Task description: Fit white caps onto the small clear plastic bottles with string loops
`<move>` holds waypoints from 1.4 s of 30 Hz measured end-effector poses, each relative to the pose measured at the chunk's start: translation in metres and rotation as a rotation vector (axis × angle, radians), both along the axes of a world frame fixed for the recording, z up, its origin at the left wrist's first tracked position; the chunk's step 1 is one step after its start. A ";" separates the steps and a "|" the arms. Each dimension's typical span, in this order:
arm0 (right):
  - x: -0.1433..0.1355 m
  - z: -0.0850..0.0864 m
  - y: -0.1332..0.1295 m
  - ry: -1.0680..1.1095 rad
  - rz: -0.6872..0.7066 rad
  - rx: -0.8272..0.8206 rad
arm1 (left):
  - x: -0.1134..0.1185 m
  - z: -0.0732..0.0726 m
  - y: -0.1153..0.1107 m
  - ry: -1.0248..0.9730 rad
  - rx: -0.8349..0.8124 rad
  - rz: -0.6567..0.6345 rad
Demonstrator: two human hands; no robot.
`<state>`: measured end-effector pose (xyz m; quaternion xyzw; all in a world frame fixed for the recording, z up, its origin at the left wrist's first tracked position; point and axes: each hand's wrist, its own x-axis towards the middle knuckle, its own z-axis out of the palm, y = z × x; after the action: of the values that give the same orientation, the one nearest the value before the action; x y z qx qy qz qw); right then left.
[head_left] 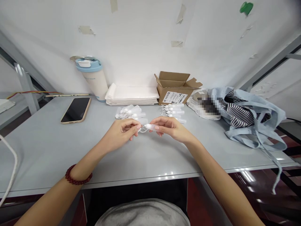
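Note:
Between the fingers of my right hand [168,127] is a small translucent white bottle [152,127], its white tip pointing left. My left hand [123,131] pinches something small at that tip, too small to make out clearly. A thin white cord loop [143,130] hangs between the two hands. Just behind my left hand lies a pile of similar bottles [129,111] with cords. Beyond my right hand, several more bottles [175,112] lie side by side, their tips to the left.
Along the wall stand a cream tumbler [95,81] with a blue lid, a stack of white envelopes [133,95] and an open cardboard box [174,92]. A phone [76,110] lies at the left, a light blue cloth bag [256,108] at the right. A white cable [14,169] crosses the left edge.

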<state>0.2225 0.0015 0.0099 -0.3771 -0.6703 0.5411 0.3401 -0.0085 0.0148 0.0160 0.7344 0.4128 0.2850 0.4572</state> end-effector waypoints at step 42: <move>-0.006 -0.006 0.002 0.023 -0.135 0.060 | 0.006 -0.004 0.000 -0.110 0.100 0.233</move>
<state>0.2160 0.0034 0.0036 -0.4047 -0.6553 0.5010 0.3946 -0.0027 0.0144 0.0115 0.6864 0.4552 0.3962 0.4058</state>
